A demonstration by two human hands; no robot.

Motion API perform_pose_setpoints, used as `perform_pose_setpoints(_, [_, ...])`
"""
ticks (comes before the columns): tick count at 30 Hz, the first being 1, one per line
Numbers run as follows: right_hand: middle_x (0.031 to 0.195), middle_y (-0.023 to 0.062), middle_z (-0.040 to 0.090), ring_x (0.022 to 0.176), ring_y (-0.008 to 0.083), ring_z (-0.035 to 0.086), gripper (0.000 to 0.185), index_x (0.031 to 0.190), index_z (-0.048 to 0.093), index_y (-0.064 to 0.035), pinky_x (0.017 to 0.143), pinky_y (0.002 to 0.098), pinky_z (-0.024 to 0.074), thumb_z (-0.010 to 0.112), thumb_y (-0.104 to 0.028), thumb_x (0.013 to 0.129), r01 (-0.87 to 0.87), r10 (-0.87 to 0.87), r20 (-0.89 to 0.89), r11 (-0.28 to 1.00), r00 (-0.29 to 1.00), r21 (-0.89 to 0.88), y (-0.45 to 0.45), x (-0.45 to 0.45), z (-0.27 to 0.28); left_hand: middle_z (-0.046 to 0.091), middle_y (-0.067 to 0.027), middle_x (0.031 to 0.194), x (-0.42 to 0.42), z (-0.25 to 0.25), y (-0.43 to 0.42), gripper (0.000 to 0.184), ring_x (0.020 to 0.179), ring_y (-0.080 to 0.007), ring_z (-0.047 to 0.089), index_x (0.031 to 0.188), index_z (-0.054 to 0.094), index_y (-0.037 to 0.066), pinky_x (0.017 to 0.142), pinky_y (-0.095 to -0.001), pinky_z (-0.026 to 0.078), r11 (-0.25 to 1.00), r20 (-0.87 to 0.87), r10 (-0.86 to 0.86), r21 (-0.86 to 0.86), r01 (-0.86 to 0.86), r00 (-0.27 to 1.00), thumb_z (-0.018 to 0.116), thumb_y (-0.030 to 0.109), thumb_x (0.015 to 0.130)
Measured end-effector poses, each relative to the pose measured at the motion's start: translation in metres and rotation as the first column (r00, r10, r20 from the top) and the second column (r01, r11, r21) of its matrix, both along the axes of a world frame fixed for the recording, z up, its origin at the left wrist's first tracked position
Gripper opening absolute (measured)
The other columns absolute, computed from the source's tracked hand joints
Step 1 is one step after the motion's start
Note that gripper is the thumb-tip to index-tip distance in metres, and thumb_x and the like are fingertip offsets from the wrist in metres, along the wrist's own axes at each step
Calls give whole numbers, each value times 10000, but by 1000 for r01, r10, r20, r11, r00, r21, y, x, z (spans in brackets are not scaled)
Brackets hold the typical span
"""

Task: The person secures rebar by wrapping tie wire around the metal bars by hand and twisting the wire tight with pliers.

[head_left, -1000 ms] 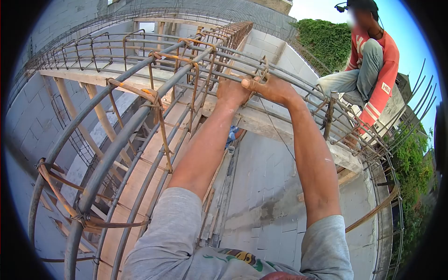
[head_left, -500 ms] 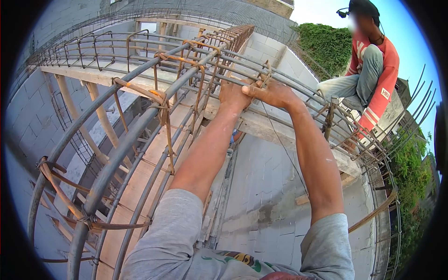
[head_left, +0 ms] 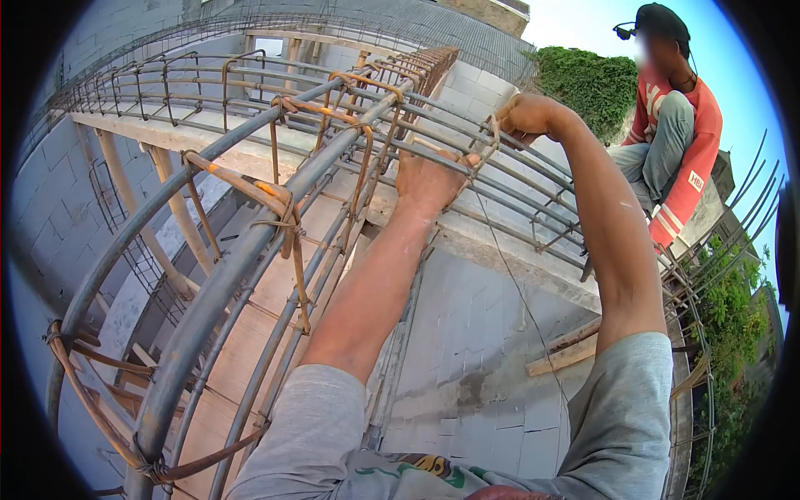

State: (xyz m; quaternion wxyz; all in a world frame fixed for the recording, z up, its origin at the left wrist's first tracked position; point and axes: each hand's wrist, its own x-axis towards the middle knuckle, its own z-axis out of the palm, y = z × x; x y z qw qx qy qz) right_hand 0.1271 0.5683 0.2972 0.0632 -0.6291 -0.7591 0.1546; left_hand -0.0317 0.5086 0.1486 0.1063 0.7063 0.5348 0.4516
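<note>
A small bent rebar stirrup stands across the long bars of a rebar cage. My right hand is raised at its upper end, fingers curled and closed on it. Lower and to the left, my left hand reaches in among the bars, its thumb against the lower part of the same stirrup and its fingers wrapped, partly hidden by a bar. From below my hands a thin line slants down in front of the block wall.
Wooden formwork boards lie beneath the cage. At the right a person in a red top crouches beside the bars. Upright rebar ends stick up there. Wooden props stand at the left, and a grey block wall drops below.
My right hand has moved up and right, away from my left hand, with the stirrup now showing between them. My left hand stays low among the bars. The view has shifted slightly.
</note>
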Motion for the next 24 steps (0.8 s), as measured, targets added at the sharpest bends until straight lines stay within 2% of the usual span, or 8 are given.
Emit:
perform_pose_setpoints(2, [895,131,692,768,223,690,234,985,679,2,649,322,588,580,-147,833,28,-19,94,995,995,-91,24,-5,-5,585,-115,1267,5,-10,9,517,1237,-321,465,1219,620,115,1053,-463,320,981,16,57,186,-59,998,606,475,847])
perform_pose_setpoints(3, [915,136,690,785,230,692,241,995,677,-3,660,333,595,587,-145,824,46,-27,137,990,990,-137,34,-6,-6,591,-110,1258,7,-11,13,505,1227,-315,475,1210,625,118,1047,-461,325,989,25,51,140,-54,998,609,468,847])
perform_pose_setpoints(5, [942,137,684,791,238,690,239,992,681,-16,681,358,594,614,-154,809,-10,32,85,968,996,-253,34,-11,-7,603,-101,1241,7,-12,18,480,1206,-303,495,1193,637,124,1036,-457,335,998,36,42,45,-43,998,616,455,845])
perform_pose_setpoints(9, [927,109,685,702,200,659,210,952,697,-23,641,330,559,635,-126,779,-144,122,-87,930,989,-337,60,6,-24,682,-157,1017,7,-23,34,457,1044,-364,598,1113,687,200,910,-470,458,986,-67,45,165,-34,997,501,554,891])
perform_pose_setpoints(11, [906,100,688,680,182,648,200,931,704,-23,625,313,546,636,-111,765,-237,163,-231,908,959,-345,71,13,-32,668,-130,1088,4,-21,31,396,1080,-333,578,1090,698,169,973,-474,390,975,-85,10,222,9,996,573,471,866])
perform_pose_setpoints(19, [776,61,691,645,114,619,165,880,711,-5,586,261,511,641,-91,759,-319,285,-255,942,924,-102,59,8,-37,702,-125,932,5,-19,21,324,935,-347,633,995,731,171,871,-483,443,979,-73,26,202,-10,997,588,431,865])
perform_pose_setpoints(23, [719,-17,650,623,78,521,210,878,723,-34,562,270,429,729,-215,772,-389,390,-53,921,919,36,58,4,-33,698,-144,892,7,-29,34,350,899,-335,647,983,731,163,851,-473,455,886,-68,76,461,-36,995,586,456,859])
perform_pose_setpoints(24, [721,-22,649,640,75,515,256,872,719,-27,587,280,432,747,-262,774,-382,383,-42,924,923,17,57,3,-32,699,-139,897,7,-29,35,336,875,-330,654,988,731,186,831,-467,473,926,-117,78,378,-28,990,583,460,861])
